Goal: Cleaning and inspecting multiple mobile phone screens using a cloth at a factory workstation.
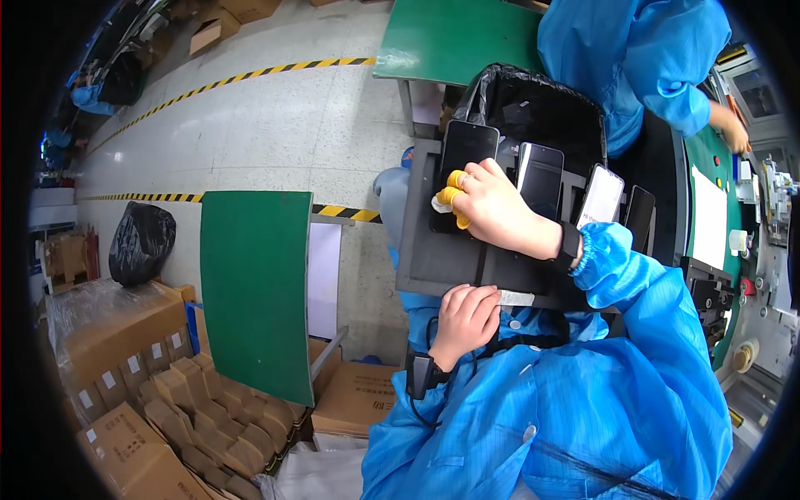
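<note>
At the black tray's (421, 262) left, a dark phone (468, 150) lies under your right hand (496, 207), which pinches a white wad (438, 203); your left hand (465, 318) touches the near edge, whether clamped I cannot tell.

A black phone (468, 150), unlit, lies face up; a dark tray (435, 260) supports it.

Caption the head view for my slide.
Right grip, with yellow finger covers, at the leftmost phone of four in a row; left grip at the dark tray.
</note>
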The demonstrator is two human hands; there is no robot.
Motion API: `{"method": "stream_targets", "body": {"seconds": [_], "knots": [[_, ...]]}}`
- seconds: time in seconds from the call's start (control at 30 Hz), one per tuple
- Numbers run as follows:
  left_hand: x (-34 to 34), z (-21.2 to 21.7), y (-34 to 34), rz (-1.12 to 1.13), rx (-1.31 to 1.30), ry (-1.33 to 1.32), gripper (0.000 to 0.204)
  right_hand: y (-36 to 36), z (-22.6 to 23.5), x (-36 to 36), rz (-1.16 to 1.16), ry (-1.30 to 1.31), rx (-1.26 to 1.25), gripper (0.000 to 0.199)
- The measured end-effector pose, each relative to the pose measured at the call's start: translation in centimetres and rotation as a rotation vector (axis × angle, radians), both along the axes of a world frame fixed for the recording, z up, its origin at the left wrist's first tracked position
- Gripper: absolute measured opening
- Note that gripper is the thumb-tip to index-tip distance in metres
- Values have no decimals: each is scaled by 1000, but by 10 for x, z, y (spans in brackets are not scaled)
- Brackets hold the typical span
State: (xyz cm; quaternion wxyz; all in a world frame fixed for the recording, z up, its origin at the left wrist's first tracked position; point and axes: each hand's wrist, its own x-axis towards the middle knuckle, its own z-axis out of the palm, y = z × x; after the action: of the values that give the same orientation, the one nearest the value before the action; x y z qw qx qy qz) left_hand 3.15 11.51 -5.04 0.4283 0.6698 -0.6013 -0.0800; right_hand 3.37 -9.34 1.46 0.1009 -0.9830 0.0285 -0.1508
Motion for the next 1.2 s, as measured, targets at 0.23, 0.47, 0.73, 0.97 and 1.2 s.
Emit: {"method": "stream_targets", "body": {"seconds": [0.23,0.47,0.73,0.97,1.2], "knots": [[-4,-3,-1,5,-5,19,26,18,-2,-18,278,178,-6,26],[2,-4,0,8,-18,25,23,4,3,-19,329,207,-103,12],[-1,-7,-2,18,-38,16,23,-64,19,0,-97,-92,69,20],[-3,-8,-1,29,-23,27,23,-39,-20,17,28,-17,87,17],[-2,-5,-4,31,-23,28,21,-49,-13,19,-64,-3,-32,10]]}}
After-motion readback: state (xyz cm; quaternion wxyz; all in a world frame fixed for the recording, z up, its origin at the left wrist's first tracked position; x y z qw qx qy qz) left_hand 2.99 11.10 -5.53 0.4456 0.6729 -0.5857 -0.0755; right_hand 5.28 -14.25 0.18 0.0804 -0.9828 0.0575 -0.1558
